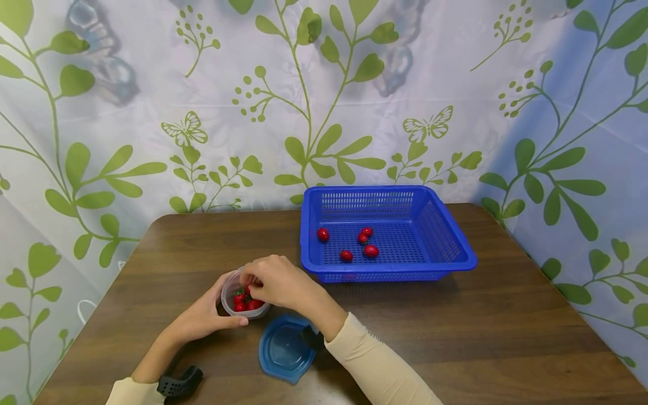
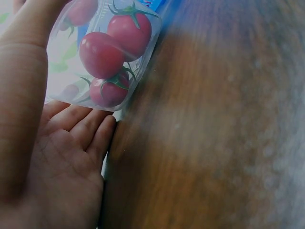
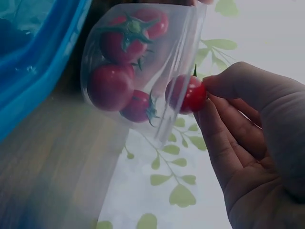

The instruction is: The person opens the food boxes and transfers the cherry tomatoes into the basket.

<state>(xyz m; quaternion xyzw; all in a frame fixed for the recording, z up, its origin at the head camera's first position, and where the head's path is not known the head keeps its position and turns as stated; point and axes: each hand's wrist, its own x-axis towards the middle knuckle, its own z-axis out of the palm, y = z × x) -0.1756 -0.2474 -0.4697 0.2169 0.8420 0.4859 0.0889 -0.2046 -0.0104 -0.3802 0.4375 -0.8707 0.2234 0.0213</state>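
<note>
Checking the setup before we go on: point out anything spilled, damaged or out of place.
Nothing stands out. The clear tub stands upright in the left hand, the right hand pinches one cherry tomato, the blue lid lies beside it, and the blue basket holds five tomatoes.

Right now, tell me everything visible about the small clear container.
The clear container is a small round tub of see-through plastic, lid off, standing upright on the brown table near its front left. It holds several red cherry tomatoes with green stems. The left hand cups its side; the right hand pinches one tomato at its rim.
</note>
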